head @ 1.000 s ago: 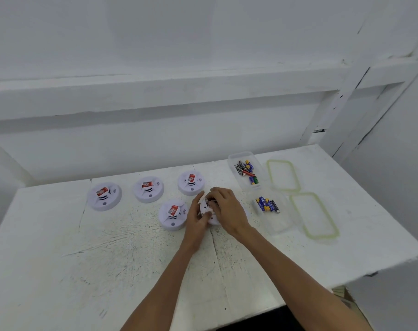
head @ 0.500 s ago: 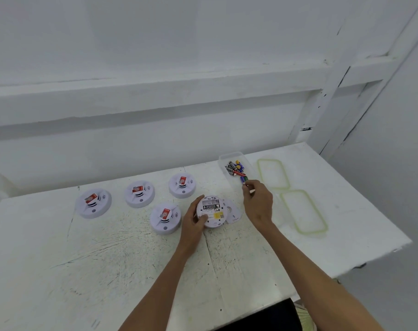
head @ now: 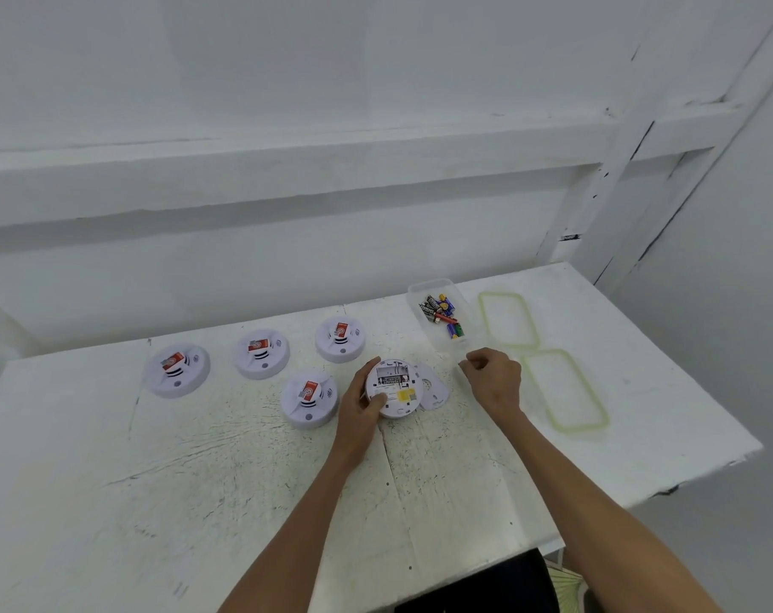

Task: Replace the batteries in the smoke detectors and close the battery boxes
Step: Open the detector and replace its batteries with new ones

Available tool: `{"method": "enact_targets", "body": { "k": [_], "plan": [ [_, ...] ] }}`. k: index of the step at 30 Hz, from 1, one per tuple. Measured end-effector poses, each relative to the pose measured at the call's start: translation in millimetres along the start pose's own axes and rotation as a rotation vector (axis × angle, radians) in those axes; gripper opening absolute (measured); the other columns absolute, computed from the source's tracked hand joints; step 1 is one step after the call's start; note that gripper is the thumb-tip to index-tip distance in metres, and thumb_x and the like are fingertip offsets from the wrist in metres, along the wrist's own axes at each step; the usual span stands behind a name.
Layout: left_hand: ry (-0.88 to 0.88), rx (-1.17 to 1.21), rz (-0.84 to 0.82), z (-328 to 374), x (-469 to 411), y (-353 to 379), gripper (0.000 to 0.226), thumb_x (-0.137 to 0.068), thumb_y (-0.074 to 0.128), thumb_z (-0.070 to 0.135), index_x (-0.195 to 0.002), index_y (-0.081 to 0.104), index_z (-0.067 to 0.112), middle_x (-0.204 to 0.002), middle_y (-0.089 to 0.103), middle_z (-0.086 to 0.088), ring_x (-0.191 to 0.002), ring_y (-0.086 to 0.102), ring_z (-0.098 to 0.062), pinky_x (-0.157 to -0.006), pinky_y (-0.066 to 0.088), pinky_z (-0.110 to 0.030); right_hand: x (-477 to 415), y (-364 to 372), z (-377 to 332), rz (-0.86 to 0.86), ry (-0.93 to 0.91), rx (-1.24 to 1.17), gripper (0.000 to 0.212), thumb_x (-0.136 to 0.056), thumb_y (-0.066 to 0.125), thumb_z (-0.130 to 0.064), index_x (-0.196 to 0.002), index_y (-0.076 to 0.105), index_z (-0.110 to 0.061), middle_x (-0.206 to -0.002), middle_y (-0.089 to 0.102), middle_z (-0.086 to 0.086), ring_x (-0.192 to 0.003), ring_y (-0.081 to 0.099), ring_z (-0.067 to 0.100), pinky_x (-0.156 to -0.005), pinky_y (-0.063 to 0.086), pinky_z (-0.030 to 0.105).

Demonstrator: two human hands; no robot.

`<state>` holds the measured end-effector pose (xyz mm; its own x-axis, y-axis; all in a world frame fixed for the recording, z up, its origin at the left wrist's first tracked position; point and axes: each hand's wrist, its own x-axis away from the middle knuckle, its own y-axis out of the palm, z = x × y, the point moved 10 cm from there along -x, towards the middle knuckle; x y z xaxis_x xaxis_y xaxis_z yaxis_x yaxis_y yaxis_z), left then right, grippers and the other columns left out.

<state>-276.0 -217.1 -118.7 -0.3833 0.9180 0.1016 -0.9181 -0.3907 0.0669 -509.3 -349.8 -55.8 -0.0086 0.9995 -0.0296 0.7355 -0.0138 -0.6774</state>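
A white smoke detector (head: pixel 393 391) lies back-up on the table, its battery bay open with one dark battery showing inside. My left hand (head: pixel 360 402) grips its left rim. The loose round cover (head: pixel 433 389) lies just to its right. My right hand (head: pixel 493 378) hovers to the right of the cover with fingers curled; whether it holds anything is hidden. A clear box (head: pixel 424 288) behind it holds several mixed batteries (head: pixel 442 314). Several other detectors lie face-up with red-labelled batteries on top, the nearest one (head: pixel 309 398) beside my left hand.
Two green-rimmed clear lids, the far lid (head: pixel 508 320) and the near lid (head: pixel 565 389), lie flat at the right. The white table (head: pixel 199 480) ends at a front edge and a right edge close to the lids. A white wall ledge runs behind.
Both hands were on the detector a second ago. My right hand then went to the far battery box and has now drawn back nearer the cover. My left hand stayed on the detector.
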Motion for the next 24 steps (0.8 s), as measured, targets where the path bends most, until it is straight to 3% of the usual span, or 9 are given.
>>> {"method": "enact_targets", "body": {
  "k": [6, 12, 17, 21, 24],
  "plan": [
    [0.003, 0.008, -0.002, 1.2, 1.0, 0.7, 0.062, -0.091, 0.056, 0.006, -0.148, 0.052, 0.028, -0.143, 0.063, 0.004, -0.130, 0.061, -0.014, -0.098, 0.058, -0.032, 13.5, -4.2, -42.3, 0.085, -0.204, 0.035, 0.014, -0.093, 0.060, -0.012, -0.101, 0.071, -0.013, -0.092, 0.069, 0.000, -0.077, 0.063, 0.015, -0.072, 0.047, 0.025],
    [0.006, 0.003, 0.004, 3.4, 1.4, 1.1, 0.061, -0.090, 0.056, 0.009, -0.149, 0.050, 0.028, -0.143, 0.062, 0.002, -0.128, 0.061, -0.014, -0.093, 0.058, -0.026, 32.6, 40.6, -69.0, -0.173, -0.209, -0.013, 0.015, -0.091, 0.061, -0.015, -0.093, 0.075, -0.013, -0.084, 0.074, -0.002, -0.073, 0.065, 0.007, -0.066, 0.043, 0.003],
    [0.004, 0.012, 0.006, 3.7, 1.8, 1.6, 0.060, -0.098, 0.052, -0.006, -0.147, 0.049, 0.029, -0.142, 0.062, -0.002, -0.126, 0.063, -0.016, -0.093, 0.058, -0.029, 45.1, 65.2, -68.8, -0.254, -0.162, 0.007, 0.021, -0.092, 0.059, -0.018, -0.088, 0.078, -0.009, -0.080, 0.075, 0.004, -0.073, 0.069, 0.015, -0.072, 0.058, 0.032],
    [0.004, 0.026, 0.007, 5.4, 2.2, 1.3, 0.062, -0.098, 0.051, -0.010, -0.143, 0.050, 0.032, -0.141, 0.062, 0.000, -0.125, 0.064, -0.016, -0.090, 0.059, -0.028, 43.2, 72.1, -67.2, -0.264, -0.055, 0.016, 0.032, -0.092, 0.058, -0.018, -0.069, 0.075, -0.003, -0.064, 0.072, 0.010, -0.063, 0.070, 0.024, -0.068, 0.059, 0.039],
    [0.011, 0.020, 0.012, 5.2, 2.3, 0.5, 0.061, -0.098, 0.051, -0.010, -0.144, 0.048, 0.029, -0.141, 0.060, 0.000, -0.125, 0.062, -0.016, -0.088, 0.058, -0.025, 39.7, 76.7, -51.4, -0.278, 0.164, -0.107, 0.033, -0.089, 0.063, -0.022, -0.064, 0.075, -0.006, -0.064, 0.073, 0.011, -0.065, 0.073, 0.026, -0.074, 0.061, 0.040]
  ]
}}
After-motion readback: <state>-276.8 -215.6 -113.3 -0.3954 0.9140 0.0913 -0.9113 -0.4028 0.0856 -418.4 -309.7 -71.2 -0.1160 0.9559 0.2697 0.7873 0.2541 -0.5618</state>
